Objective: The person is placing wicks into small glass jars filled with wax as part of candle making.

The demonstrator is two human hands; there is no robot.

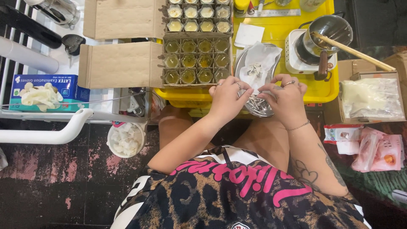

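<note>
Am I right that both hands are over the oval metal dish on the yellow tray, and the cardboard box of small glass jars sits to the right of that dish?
Not quite. In the head view the cardboard box of small glass jars sits to the left of the oval metal dish, not the right. The left hand and right hand are indeed over the dish on the yellow tray.

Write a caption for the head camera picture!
Both hands pick small metal wick pieces from an oval silver tray beside boxed glass jars.
</note>
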